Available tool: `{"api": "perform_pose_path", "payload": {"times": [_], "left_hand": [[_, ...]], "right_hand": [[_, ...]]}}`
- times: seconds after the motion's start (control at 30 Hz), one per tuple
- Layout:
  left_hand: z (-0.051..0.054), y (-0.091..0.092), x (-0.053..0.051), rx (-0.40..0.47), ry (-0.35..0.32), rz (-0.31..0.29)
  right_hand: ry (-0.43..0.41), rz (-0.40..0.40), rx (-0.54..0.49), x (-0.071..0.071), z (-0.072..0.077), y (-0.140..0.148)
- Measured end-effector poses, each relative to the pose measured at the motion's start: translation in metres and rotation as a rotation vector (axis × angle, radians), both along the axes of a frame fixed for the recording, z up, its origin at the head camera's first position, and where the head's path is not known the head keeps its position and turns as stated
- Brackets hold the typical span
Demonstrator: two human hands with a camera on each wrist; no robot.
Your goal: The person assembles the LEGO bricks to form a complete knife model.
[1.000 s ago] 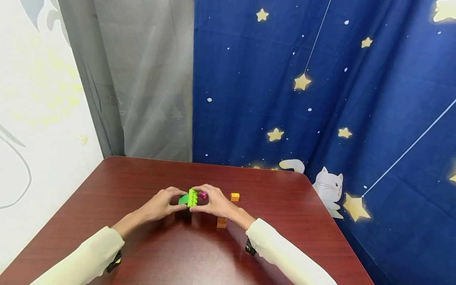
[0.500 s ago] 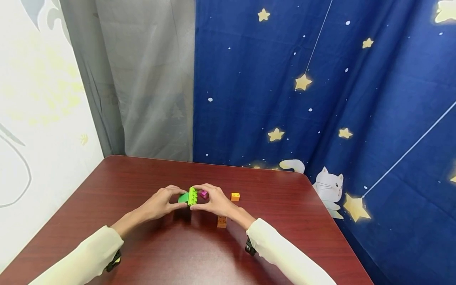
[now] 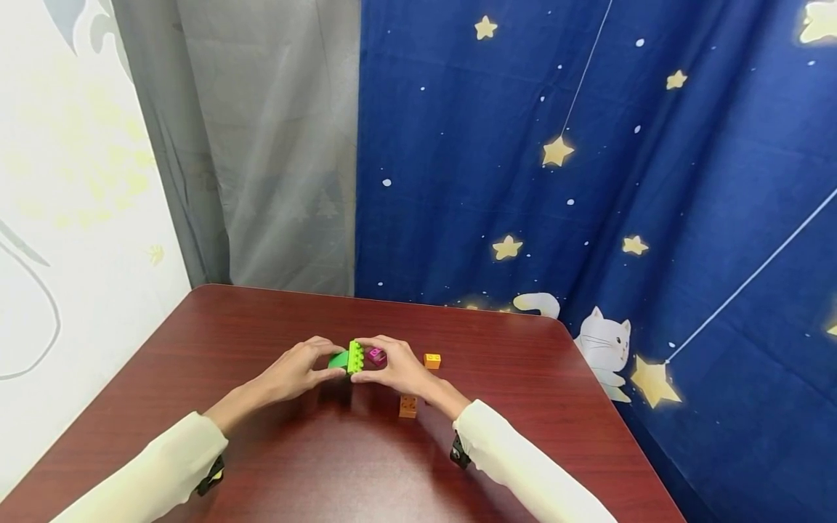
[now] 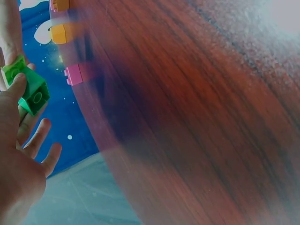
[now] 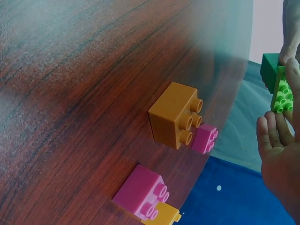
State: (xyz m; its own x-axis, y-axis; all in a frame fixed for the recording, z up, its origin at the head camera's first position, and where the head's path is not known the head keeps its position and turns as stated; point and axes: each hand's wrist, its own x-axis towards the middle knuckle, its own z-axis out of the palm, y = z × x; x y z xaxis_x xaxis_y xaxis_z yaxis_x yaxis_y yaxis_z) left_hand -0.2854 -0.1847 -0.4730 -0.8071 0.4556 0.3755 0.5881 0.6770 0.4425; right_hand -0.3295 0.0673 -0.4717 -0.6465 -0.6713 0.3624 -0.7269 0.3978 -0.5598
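Between both hands is a dark green toy building block [image 3: 338,359] with a lime green studded brick [image 3: 356,357] against its right side. My left hand [image 3: 297,372] pinches the green block between thumb and fingers. From the other side my right hand [image 3: 392,367] grips the lime brick by its two ends, studs facing the right palm. In the left wrist view the green block [image 4: 35,92] shows its hollow underside, and the lime brick [image 4: 13,69] touches its far end. Whether the two are fully pressed together I cannot tell. Both are held above the table.
On the dark red wooden table [image 3: 314,457] a magenta brick [image 3: 377,355] lies just beyond the right fingers. A yellow brick [image 3: 432,361] sits farther right, and an orange-brown brick [image 3: 408,407] below the right wrist. Another magenta brick [image 5: 140,192] shows in the right wrist view.
Both hands have shifted very slightly away from the body with the joined pieces, and the green block has tilted a little. The magenta brick shows more behind the right fingers.
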Motion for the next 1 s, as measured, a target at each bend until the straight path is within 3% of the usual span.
{"api": "perform_pose_path", "payload": {"times": [0.4, 0.63, 1.0], "left_hand": [[0.0011, 0.0007, -0.004, 0.018, 0.009, 0.033], [0.0015, -0.0014, -0.0033, 0.033, 0.026, 0.019], [0.0031, -0.0027, -0.0012, 0.036, 0.044, 0.004]], "right_hand": [[-0.012, -0.006, -0.024, -0.0006, 0.0025, 0.0006], [-0.011, 0.0, -0.027, -0.0004, 0.003, 0.0001], [-0.078, 0.002, -0.048, -0.0019, 0.0038, 0.0]]}}
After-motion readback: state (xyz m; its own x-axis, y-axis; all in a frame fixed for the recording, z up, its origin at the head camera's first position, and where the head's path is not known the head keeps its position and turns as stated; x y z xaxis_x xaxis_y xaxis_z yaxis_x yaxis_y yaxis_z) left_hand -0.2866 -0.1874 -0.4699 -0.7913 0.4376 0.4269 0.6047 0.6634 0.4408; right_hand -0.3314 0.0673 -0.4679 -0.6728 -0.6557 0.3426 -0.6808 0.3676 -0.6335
